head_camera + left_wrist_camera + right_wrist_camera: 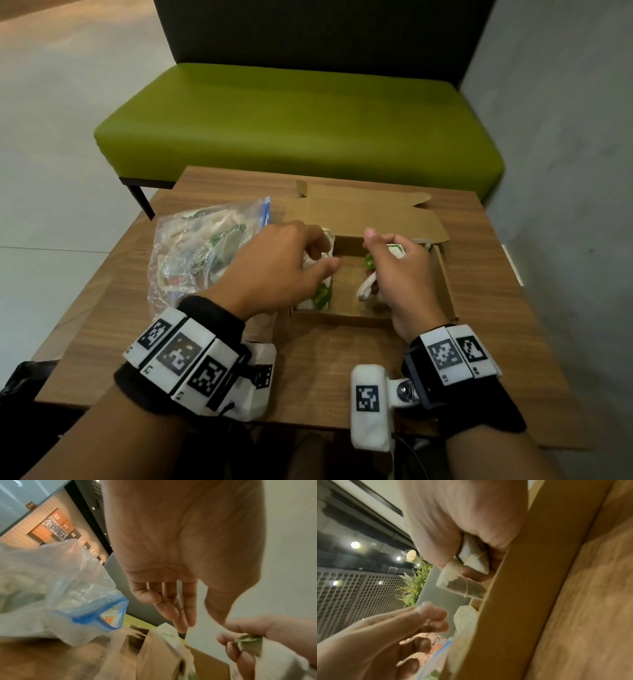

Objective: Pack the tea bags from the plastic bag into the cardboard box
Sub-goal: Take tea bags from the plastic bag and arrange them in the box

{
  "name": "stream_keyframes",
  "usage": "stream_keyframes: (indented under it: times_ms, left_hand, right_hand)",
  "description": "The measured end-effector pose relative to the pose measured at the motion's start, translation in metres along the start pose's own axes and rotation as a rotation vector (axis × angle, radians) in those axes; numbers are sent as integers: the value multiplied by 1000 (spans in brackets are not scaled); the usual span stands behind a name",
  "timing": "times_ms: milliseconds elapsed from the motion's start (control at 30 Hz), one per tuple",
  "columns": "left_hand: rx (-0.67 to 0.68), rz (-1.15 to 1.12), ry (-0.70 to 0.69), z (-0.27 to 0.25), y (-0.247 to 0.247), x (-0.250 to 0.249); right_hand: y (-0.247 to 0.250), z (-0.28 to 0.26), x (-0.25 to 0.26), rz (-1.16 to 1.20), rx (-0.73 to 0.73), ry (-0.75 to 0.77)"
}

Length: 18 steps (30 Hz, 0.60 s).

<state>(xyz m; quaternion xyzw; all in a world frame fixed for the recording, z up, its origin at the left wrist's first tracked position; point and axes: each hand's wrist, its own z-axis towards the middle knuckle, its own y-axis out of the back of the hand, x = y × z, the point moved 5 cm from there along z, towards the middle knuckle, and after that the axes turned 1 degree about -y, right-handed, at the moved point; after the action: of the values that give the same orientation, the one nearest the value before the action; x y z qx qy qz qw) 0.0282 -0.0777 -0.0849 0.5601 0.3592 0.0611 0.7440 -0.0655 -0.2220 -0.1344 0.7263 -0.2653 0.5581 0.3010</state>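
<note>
Packing is well under way: you are working both hands over the open cardboard box, which is sitting at the middle of the wooden surface with its lid folded back on the far side. Your right hand is curling its grip around a small bunch of tea bags and holding them just above the right side of the box (the right wrist view is showing two paper sachets pinched between thumb and fingers, close to the near wall). Your left hand is hovering over the left side of the box with its grip relaxed and fingers loosely extended, holding nothing that the left wrist view is showing. More bags are already lying along both the left and right sides inside the box, leaving a bare strip down the middle.

The plastic bag is lying just left of the box, its blue zip mouth facing the box, and it is looking far from emptied.

The step in hand seems to be setting the held bunch down. Next, you are probably needing to lower it into the right-hand row, release, and reach left into the bag's mouth again.
</note>
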Motion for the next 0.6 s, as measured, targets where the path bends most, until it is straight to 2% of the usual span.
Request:
stream_keyframes:
  times_ms: [100,167,300,367,500,600]
  left_hand:
    - [31,-142,-74,-2,2,-16]
    - [57,-151,-104,-3,-3,-24]
    - [-15,-135,-130,-1,-7,-30]
    - [-21,-179,-117,0,-6,-28]
    - [69,-362,-47,2,-5,-19]
    - [-1,-446,16,4,1,-9]
  right_hand:
    - [-10,0,2,179,16,-92]
    - [-17,-3,5,276,51,-141]
    - [-24,-11,14,403,126,-172]
    - [-25,-11,12,399,127,-189]
    - [-19,-9,8,364,99,-250]
    - [-16,-9,7,384,119,-271]
